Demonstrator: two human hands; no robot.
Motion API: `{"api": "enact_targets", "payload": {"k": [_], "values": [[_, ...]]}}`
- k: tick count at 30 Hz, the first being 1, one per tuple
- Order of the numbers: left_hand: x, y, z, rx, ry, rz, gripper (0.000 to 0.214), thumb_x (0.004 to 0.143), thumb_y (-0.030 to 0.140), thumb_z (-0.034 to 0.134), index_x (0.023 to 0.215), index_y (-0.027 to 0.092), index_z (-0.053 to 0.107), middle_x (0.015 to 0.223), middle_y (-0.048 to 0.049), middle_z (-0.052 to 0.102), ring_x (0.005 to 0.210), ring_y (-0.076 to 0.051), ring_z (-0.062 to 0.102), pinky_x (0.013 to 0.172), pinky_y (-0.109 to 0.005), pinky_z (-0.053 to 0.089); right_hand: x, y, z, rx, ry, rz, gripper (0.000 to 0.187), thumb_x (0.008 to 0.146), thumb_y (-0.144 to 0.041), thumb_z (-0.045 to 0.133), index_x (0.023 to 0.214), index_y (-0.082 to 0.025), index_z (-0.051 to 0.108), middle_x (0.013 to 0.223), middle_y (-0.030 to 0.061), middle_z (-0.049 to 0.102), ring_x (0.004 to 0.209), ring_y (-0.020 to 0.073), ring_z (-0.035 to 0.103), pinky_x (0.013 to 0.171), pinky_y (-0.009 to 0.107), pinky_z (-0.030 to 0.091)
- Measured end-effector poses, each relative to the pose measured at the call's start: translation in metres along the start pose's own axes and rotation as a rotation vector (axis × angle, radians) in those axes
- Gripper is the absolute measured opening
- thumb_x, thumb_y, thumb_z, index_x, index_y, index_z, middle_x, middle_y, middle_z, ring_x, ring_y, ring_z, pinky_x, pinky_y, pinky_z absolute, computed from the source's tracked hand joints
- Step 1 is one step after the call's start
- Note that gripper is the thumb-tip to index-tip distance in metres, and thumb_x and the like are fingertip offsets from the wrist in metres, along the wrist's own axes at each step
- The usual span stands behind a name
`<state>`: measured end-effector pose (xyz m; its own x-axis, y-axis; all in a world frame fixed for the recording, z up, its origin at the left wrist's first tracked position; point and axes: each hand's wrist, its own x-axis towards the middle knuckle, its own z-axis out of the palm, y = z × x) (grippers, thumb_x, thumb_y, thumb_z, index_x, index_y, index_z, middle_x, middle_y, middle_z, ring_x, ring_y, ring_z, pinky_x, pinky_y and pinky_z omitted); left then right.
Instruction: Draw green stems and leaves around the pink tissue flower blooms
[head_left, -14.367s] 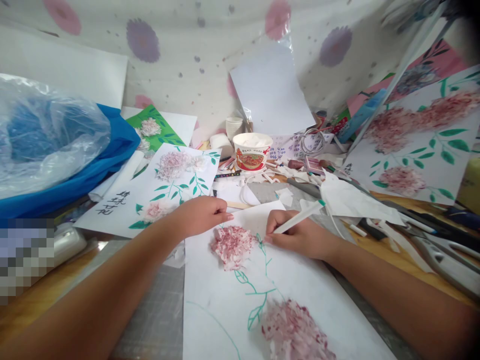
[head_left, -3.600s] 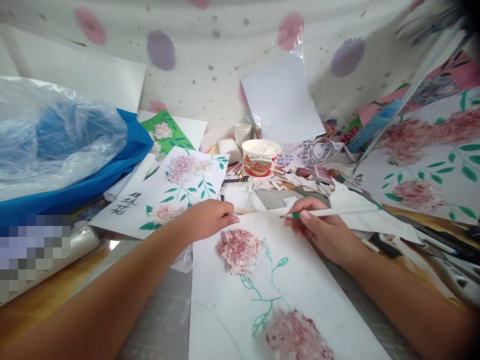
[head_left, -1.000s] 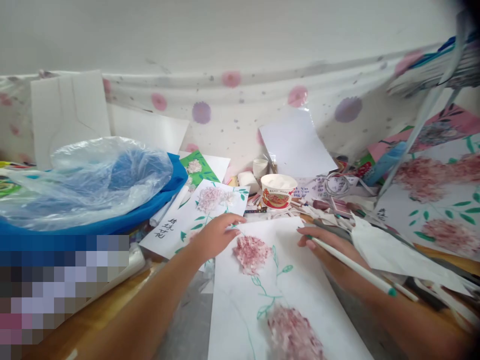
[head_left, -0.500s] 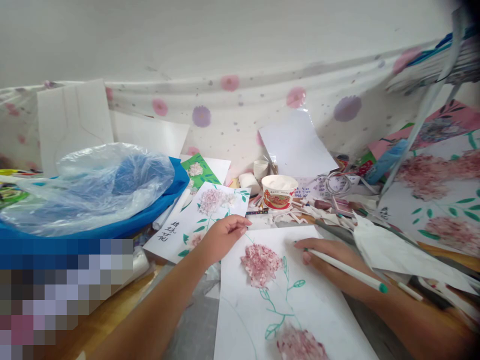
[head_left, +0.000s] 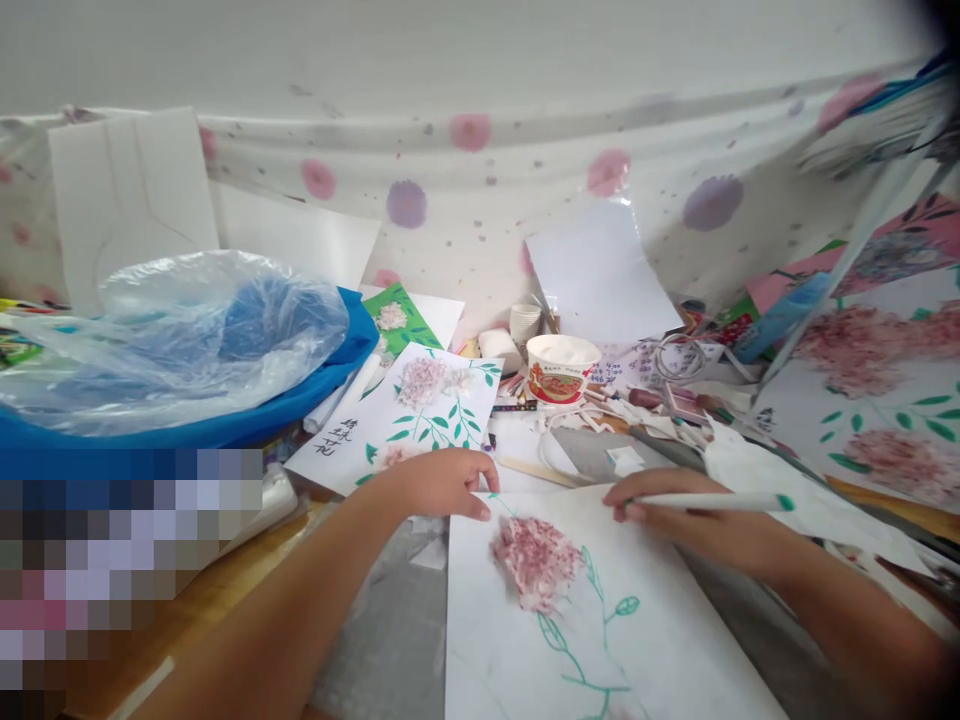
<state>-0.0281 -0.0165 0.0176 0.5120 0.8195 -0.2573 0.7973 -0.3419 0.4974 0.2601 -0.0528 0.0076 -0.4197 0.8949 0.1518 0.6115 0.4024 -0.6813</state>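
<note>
A white sheet [head_left: 660, 640] lies in front of me with a pink crumpled-paper flower [head_left: 535, 560] and a green drawn stem with leaves. My left hand [head_left: 439, 483] presses flat on the sheet's top left corner. My right hand [head_left: 694, 525] rests on the sheet's top right edge and grips a white pen with a green end [head_left: 712, 501], held nearly level and pointing left.
A finished flower card [head_left: 420, 415] lies just beyond my left hand. A paper cup [head_left: 562, 367], paper scraps and tools crowd the back. A blue bin under clear plastic [head_left: 180, 350] fills the left. More flower pictures [head_left: 877, 390] lean at the right.
The sheet has slid toward me, both hands moving with it. The pen has swung from slanting down-right to nearly level. The view has tilted slightly.
</note>
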Motion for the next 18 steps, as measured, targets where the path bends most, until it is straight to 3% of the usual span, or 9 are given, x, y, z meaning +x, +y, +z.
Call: {"api": "enact_targets", "payload": {"k": [4, 8, 10, 12, 15, 18], "values": [[-0.004, 0.017, 0.008, 0.05, 0.051, 0.078, 0.028, 0.065, 0.038, 0.055, 0.091, 0.027, 0.054, 0.082, 0.002, 0.054, 0.068, -0.014, 0.051, 0.052, -0.02, 0.031, 0.011, -0.028, 0.0, 0.107, 0.033, -0.094, 0.02, 0.075, -0.035, 0.053, 0.082, -0.021, 0.066, 0.081, 0.0058, 0.065, 0.079, 0.0207, 0.057, 0.071, 0.031, 0.046], [-0.009, 0.032, 0.013, 0.209, 0.094, 0.128, 0.024, 0.07, 0.036, 0.05, 0.093, 0.028, 0.052, 0.079, 0.0012, 0.056, 0.069, -0.016, 0.052, 0.051, -0.022, 0.03, 0.029, -0.047, 0.023, 0.165, -0.152, -0.131, 0.019, 0.075, -0.032, 0.052, 0.072, -0.018, 0.065, 0.069, 0.0047, 0.063, 0.068, 0.0174, 0.057, 0.062, 0.028, 0.045], [-0.008, 0.032, 0.014, 0.261, 0.118, 0.126, 0.024, 0.071, 0.036, 0.049, 0.093, 0.028, 0.051, 0.078, 0.0008, 0.057, 0.07, -0.017, 0.052, 0.051, -0.023, 0.029, 0.037, -0.044, 0.037, 0.252, -0.181, -0.045, 0.018, 0.075, -0.029, 0.051, 0.066, -0.016, 0.06, 0.06, 0.0025, 0.06, 0.06, 0.0147, 0.055, 0.057, 0.026, 0.044], [-0.005, 0.028, 0.015, 0.257, 0.117, 0.106, 0.024, 0.071, 0.038, 0.05, 0.093, 0.029, 0.051, 0.079, 0.001, 0.057, 0.069, -0.017, 0.052, 0.051, -0.023, 0.029, 0.042, -0.034, 0.049, 0.341, -0.13, 0.036, 0.013, 0.074, -0.025, 0.05, 0.067, -0.016, 0.055, 0.055, -0.0002, 0.056, 0.055, 0.0126, 0.053, 0.055, 0.024, 0.042], [0.001, 0.018, 0.016, 0.216, 0.066, 0.073, 0.027, 0.067, 0.043, 0.053, 0.089, 0.028, 0.052, 0.08, 0.0011, 0.057, 0.068, -0.017, 0.052, 0.049, -0.023, 0.028, 0.044, -0.018, 0.057, 0.342, -0.077, 0.023, 0.004, 0.071, -0.021, 0.051, 0.071, -0.018, 0.049, 0.058, -0.0022, 0.052, 0.057, 0.0118, 0.051, 0.055, 0.023, 0.04], [0.003, 0.014, 0.016, 0.204, 0.021, 0.056, 0.028, 0.066, 0.045, 0.054, 0.087, 0.026, 0.051, 0.075, 0.0015, 0.056, 0.065, -0.016, 0.05, 0.047, -0.022, 0.027, 0.043, -0.012, 0.057, 0.236, -0.072, 0.018, 0.008, 0.069, -0.021, 0.054, 0.07, -0.019, 0.047, 0.061, -0.0018, 0.051, 0.059, 0.012, 0.048, 0.052, 0.022, 0.038]]}}
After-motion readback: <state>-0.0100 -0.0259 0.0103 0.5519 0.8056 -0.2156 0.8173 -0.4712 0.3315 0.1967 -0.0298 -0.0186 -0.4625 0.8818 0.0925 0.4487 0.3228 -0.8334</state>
